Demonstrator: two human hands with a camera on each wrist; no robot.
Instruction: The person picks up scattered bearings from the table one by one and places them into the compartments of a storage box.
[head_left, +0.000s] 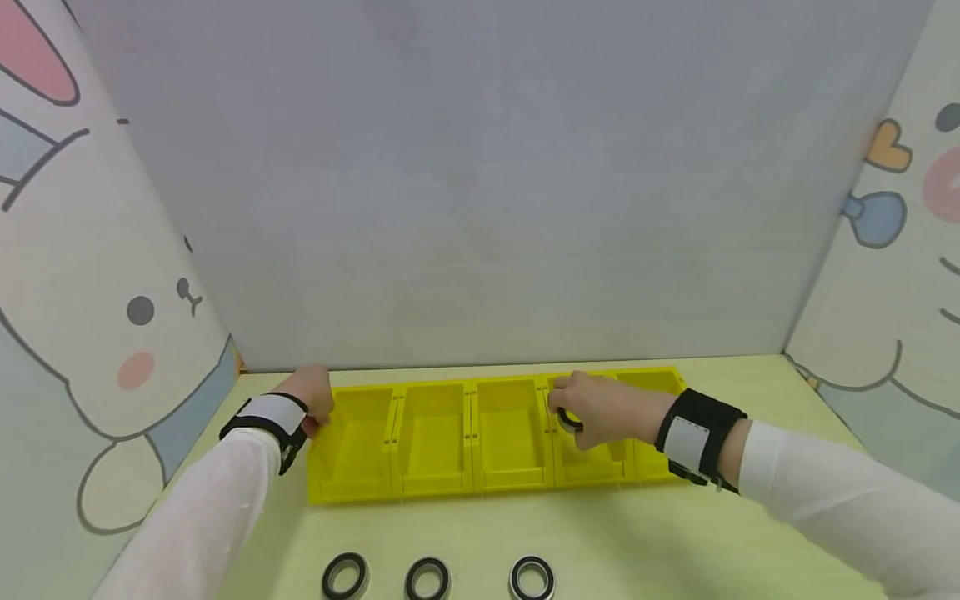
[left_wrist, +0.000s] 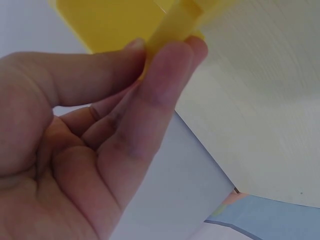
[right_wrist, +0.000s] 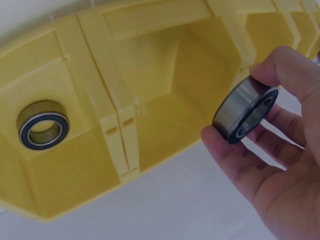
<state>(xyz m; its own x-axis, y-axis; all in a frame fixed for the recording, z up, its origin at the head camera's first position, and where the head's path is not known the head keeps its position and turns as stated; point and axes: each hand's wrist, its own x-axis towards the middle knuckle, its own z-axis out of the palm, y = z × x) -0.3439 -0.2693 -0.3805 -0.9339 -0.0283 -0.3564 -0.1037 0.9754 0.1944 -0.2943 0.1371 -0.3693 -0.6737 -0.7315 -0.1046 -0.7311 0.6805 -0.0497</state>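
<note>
A: Item one, left hand?
B: Left hand (head_left: 309, 396), one. Thumb and fingers pinch a yellow edge (left_wrist: 172, 25) at the left end of the row of yellow bins (head_left: 431, 485).

A: Reason for that grip?
B: Steadying, in my judgement. The five bins stand side by side as one row, so an end hold should brace them all and leave the mouths uncovered.

A: Item two, right hand?
B: Right hand (head_left: 600, 408), one, well apart from the left. Clamped on the held bearing (right_wrist: 240, 107), which is tilted, over the fourth bin from the left; apparently not touching the bin floor.

A: Why by the outside?
B: Thumb and fingers bear on the steel outer band, probably the surest purchase; the bore is left free.

A: Remaining bearings?
B: Binned bearing (right_wrist: 42, 108), one, in the right-end bin, judging by the right wrist view. On the worktop (head_left: 465, 533), before the row: left bearing (head_left: 363, 575), middle bearing (head_left: 446, 579), right bearing (head_left: 550, 577). All three lie flat and apart, the wider gap before the last.

A: Why flat, and there?
B: Flat rings should not roll; the near side presumably suits easy reach.
</note>
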